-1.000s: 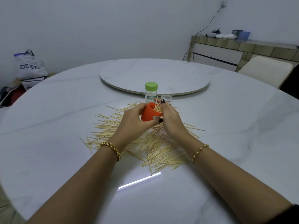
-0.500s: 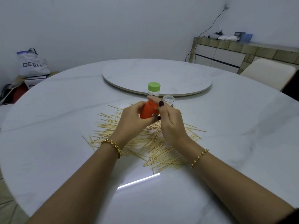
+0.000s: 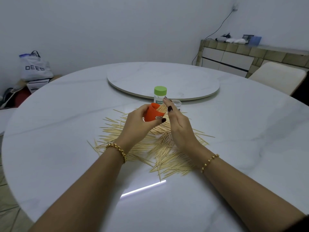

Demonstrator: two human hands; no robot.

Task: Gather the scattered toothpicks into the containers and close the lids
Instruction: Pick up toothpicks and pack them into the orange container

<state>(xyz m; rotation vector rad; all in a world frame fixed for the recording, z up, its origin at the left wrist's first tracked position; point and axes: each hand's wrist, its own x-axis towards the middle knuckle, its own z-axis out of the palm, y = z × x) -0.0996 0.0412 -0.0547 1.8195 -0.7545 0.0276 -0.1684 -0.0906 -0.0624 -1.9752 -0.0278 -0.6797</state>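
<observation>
Your left hand (image 3: 135, 125) grips the orange container (image 3: 151, 114), tilted with its mouth toward your right. Your right hand (image 3: 180, 127) pinches a toothpick bunch (image 3: 162, 108) at that mouth. The scattered toothpicks (image 3: 167, 148) lie on the tabletop (image 3: 66, 131) beneath both hands. The green-lidded container (image 3: 160, 96) stands upright just behind, with a clear lid (image 3: 177, 102) beside it.

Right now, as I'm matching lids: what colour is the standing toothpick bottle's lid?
The lid is light green; head view shows it best.
</observation>
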